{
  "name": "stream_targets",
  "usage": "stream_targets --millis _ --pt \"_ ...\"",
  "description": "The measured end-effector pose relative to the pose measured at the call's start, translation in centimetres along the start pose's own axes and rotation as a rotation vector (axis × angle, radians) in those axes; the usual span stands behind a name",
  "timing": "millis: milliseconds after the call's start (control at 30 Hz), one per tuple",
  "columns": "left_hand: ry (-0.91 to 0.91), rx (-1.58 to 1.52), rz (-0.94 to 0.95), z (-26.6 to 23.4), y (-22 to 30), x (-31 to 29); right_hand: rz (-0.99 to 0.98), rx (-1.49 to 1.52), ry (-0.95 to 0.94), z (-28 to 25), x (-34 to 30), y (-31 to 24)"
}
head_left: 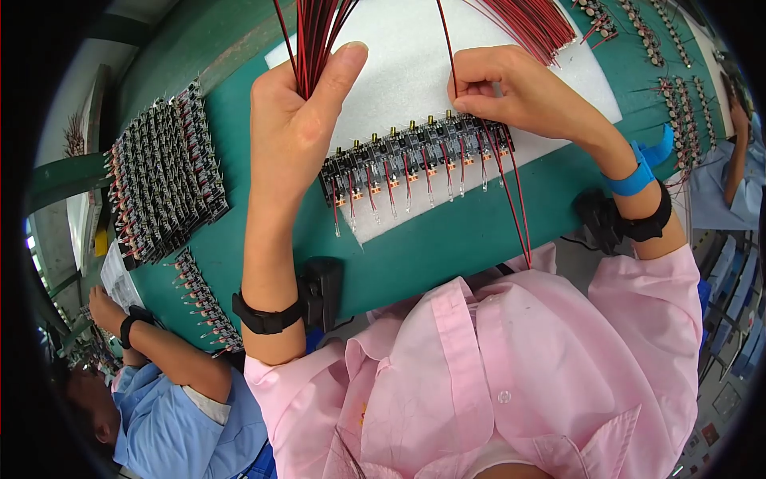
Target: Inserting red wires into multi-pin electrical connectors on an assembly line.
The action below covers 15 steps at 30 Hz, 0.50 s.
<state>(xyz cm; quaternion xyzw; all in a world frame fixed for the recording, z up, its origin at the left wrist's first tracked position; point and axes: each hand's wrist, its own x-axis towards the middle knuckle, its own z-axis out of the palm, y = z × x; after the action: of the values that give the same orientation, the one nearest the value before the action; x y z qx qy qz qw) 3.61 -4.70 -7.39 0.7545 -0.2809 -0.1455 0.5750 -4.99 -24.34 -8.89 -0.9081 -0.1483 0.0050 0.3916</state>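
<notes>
My left hand (pixel 295 120) is closed around a thick bundle of red and black wires (pixel 321 36), thumb pressed over them. Between the thumb and fingertips of my right hand (pixel 511 88) is a single red and black wire (pixel 447 36), just over the far edge of a strip of small circuit boards (pixel 399 156). The strip lies on a white foam sheet (pixel 391 72); small clear LEDs stick out along its near side. At its right end, a red and black wire pair (pixel 515 199) hangs toward me.
More loose red and black wires (pixel 527 28) lie on the foam's far right. Stacked board strips (pixel 163 172) and a separate strip (pixel 203 299) sit left on the green table (pixel 399 279). Several strips (pixel 686 120) lie right. A co-worker in blue (pixel 175 415) works at left, another at far right.
</notes>
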Motion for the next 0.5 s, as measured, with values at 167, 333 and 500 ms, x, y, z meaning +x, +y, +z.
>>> stream_targets --millis 167,333,500 --pt "-0.001 -0.014 -0.007 0.02 0.05 -0.04 -0.021 -0.022 0.025 0.21 -0.06 -0.12" --pt "-0.002 -0.017 0.002 -0.01 0.17 -0.07 -0.103 -0.09 0.044 0.25 -0.22 -0.19" --pt "0.005 -0.033 0.017 -0.13 0.34 -0.14 -0.119 -0.113 0.04 0.21 -0.22 -0.31"
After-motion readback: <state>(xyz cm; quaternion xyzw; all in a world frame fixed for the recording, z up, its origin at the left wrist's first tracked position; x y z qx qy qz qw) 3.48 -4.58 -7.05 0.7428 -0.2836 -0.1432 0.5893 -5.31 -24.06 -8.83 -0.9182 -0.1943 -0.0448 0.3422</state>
